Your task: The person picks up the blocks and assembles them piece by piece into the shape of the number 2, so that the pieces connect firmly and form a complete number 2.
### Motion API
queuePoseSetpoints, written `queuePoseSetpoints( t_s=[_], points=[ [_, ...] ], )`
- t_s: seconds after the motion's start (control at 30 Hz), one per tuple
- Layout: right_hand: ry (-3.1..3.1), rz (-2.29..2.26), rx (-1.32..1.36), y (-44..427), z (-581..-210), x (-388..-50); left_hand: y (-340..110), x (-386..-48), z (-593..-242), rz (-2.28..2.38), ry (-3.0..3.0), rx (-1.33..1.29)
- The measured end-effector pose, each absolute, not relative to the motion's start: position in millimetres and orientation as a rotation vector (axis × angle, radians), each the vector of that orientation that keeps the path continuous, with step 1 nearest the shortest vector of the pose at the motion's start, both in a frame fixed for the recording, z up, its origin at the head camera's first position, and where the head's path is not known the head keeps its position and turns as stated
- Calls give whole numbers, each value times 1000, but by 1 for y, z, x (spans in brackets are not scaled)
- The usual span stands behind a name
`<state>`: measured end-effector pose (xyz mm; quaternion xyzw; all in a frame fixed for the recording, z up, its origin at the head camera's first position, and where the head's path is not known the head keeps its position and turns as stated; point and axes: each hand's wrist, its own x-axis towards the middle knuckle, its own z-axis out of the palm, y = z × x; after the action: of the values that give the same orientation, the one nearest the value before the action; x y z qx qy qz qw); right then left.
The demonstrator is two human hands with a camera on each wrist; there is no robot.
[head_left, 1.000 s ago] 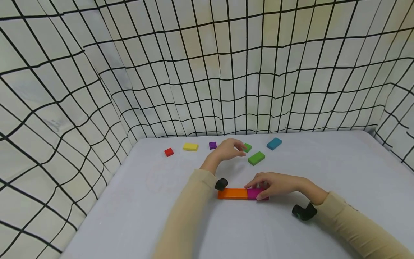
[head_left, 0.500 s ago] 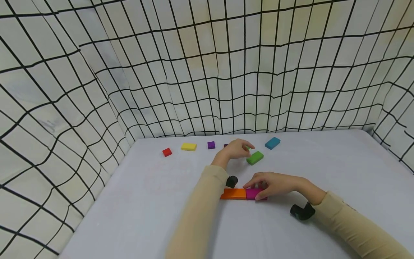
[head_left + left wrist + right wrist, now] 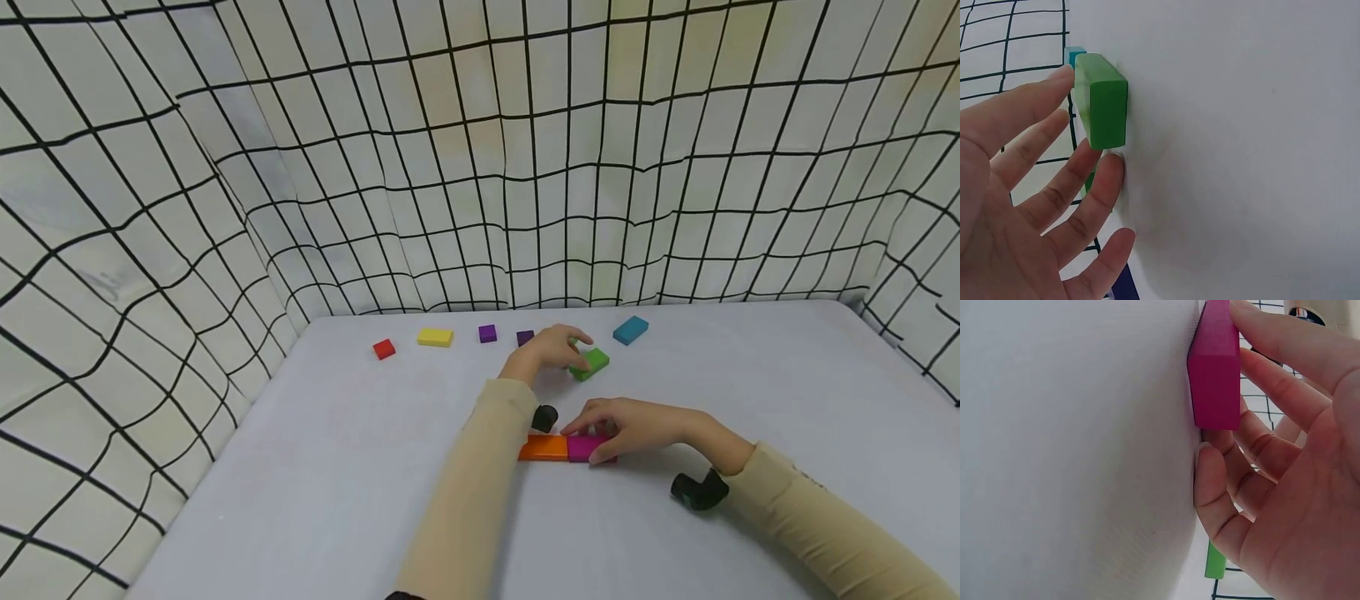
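Note:
In the head view my left hand (image 3: 551, 347) reaches to a green block (image 3: 597, 360) at the back of the table. Its thumb and fingers are spread beside the block (image 3: 1109, 112) in the left wrist view; whether they touch it I cannot tell. My right hand (image 3: 641, 423) pinches a magenta block (image 3: 588, 449) between thumb and fingers as it lies on the table. End to end with the magenta block lies an orange block (image 3: 545, 448), its left end hidden by my left sleeve. A second green block is mostly hidden behind the left hand.
Along the back lie a red block (image 3: 384, 349), a yellow block (image 3: 435, 337), a purple block (image 3: 487, 333), a dark purple block (image 3: 525, 337) and a blue block (image 3: 631, 330). Black netting (image 3: 510, 179) over white cloth rises behind the white table (image 3: 322, 467).
My left hand has moved right, from beside the smaller green block to the larger one, uncovering the dark purple block. The right hand keeps its hold on the magenta block.

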<state>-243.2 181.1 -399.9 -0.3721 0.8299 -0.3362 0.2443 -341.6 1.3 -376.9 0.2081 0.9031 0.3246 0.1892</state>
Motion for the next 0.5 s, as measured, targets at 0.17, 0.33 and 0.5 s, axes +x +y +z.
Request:
queuePoseSetpoints(
  t_s=[0.17, 0.33, 0.5],
  points=[
    [2264, -930, -1031, 182, -398, -243, 6, -343, -377, 884, 2562, 570],
    [2258, -939, -1056, 181, -397, -242, 8, -345, -378, 883, 2561, 561],
    [2266, -939, -1084, 182, -399, -243, 10, -344, -378, 869, 2549, 553]
  ],
)
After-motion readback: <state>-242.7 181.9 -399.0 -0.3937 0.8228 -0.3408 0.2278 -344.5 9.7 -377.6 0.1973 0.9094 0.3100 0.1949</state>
